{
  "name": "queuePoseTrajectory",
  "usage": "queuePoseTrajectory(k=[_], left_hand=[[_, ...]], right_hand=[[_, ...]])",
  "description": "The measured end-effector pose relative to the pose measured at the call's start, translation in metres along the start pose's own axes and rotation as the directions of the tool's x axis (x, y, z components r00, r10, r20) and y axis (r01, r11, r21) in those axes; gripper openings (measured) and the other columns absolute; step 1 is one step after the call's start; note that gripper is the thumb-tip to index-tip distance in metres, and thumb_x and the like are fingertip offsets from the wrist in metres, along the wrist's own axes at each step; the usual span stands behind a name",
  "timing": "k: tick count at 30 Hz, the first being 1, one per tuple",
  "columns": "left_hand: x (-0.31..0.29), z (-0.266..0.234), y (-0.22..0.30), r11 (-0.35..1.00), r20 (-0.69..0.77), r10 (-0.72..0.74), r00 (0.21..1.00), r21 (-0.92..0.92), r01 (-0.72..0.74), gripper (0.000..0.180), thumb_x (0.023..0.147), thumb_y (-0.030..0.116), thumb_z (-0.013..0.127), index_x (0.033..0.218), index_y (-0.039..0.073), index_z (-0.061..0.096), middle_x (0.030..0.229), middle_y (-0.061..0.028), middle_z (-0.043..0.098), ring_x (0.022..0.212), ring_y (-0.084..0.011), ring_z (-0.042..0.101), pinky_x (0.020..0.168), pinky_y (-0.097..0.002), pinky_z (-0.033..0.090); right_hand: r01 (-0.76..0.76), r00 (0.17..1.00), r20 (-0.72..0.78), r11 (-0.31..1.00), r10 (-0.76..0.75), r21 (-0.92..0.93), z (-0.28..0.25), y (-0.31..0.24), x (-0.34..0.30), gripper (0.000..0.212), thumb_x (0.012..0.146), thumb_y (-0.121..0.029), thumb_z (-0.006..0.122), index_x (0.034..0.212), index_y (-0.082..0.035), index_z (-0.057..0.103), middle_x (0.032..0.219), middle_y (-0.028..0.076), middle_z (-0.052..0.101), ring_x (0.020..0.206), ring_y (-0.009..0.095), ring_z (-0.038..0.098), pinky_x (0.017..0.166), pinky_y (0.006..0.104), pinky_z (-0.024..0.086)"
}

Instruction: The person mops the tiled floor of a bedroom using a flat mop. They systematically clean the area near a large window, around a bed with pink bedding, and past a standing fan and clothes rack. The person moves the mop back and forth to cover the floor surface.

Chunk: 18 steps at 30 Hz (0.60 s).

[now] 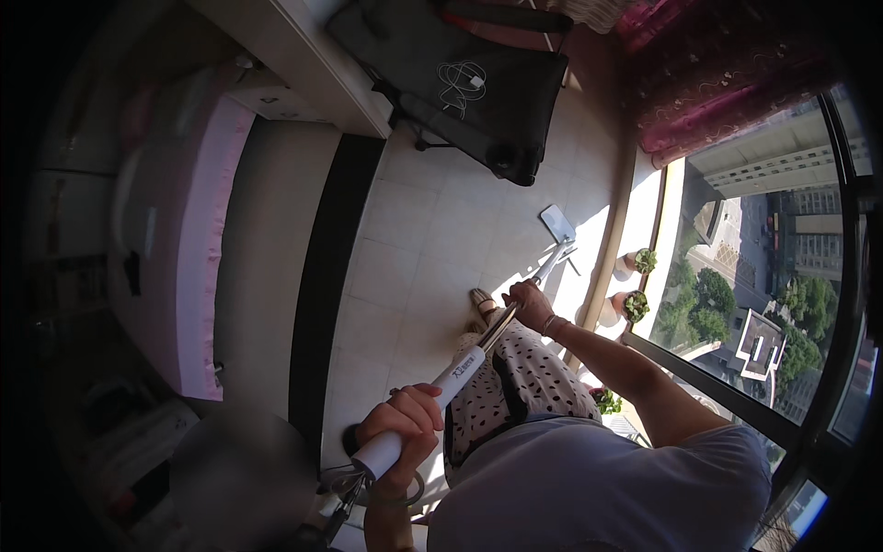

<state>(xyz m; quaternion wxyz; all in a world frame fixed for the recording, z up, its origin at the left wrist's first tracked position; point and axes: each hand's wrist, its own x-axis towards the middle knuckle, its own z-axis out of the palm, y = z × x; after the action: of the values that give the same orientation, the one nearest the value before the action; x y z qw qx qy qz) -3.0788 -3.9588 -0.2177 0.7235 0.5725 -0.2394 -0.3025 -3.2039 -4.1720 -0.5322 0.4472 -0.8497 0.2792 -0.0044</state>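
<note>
I hold a long mop [478, 345] with a white grip and a metal shaft. My left hand [405, 425] is closed around the white upper end of the handle, near the lower middle of the view. My right hand [529, 304] grips the metal shaft further down. The flat mop head [557, 222] rests on the pale tiled floor [423, 239] ahead of me, in a patch of sunlight. My spotted skirt and one foot [482, 300] show beneath the handle.
A dark folding rack or bag [478, 83] with a white cable stands at the top. Two small potted plants [635, 304] sit on the window ledge at right. Red curtains [717, 83] hang top right. A bed with pink bedding [198, 248] lies behind a dark door track at left.
</note>
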Motion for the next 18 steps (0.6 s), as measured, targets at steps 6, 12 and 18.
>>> queuePoseTrajectory(k=[6,12,18], left_hand=[[0.024,-0.02,0.046,0.969,-0.112,0.216,0.97,0.146,-0.199,0.024,0.08,0.008,0.067,0.073,0.012,0.044,0.058,-0.0025,0.051,0.053,-0.0161,0.052,0.073,-0.0415,0.051],[0.056,-0.011,0.056,0.948,-0.037,0.235,0.971,0.228,-0.221,0.027,0.074,0.001,0.069,0.068,0.011,0.045,0.055,-0.0022,0.052,0.051,-0.0161,0.053,0.066,-0.0408,0.055],[0.057,-0.03,-0.024,0.91,0.148,0.248,0.957,0.303,-0.283,0.028,0.072,-0.007,0.068,0.074,0.01,0.046,0.069,-0.0027,0.057,0.068,-0.0185,0.061,0.081,-0.0427,0.053]], right_hand=[[0.15,0.988,-0.054,0.98,-0.144,0.13,0.039,-0.076,0.06,0.017,0.085,-0.01,0.064,0.071,-0.003,0.056,0.072,0.01,0.056,0.081,0.032,0.053,0.074,0.0417,0.045],[0.228,0.962,-0.188,0.962,-0.199,0.151,0.051,-0.096,0.138,0.019,0.087,-0.013,0.064,0.073,-0.004,0.054,0.075,0.011,0.057,0.083,0.033,0.054,0.072,0.0429,0.047],[0.108,0.992,-0.079,0.987,-0.099,0.115,0.05,-0.07,0.201,0.016,0.088,-0.018,0.062,0.077,-0.008,0.057,0.1,0.006,0.058,0.109,0.025,0.054,0.087,0.0423,0.042]])
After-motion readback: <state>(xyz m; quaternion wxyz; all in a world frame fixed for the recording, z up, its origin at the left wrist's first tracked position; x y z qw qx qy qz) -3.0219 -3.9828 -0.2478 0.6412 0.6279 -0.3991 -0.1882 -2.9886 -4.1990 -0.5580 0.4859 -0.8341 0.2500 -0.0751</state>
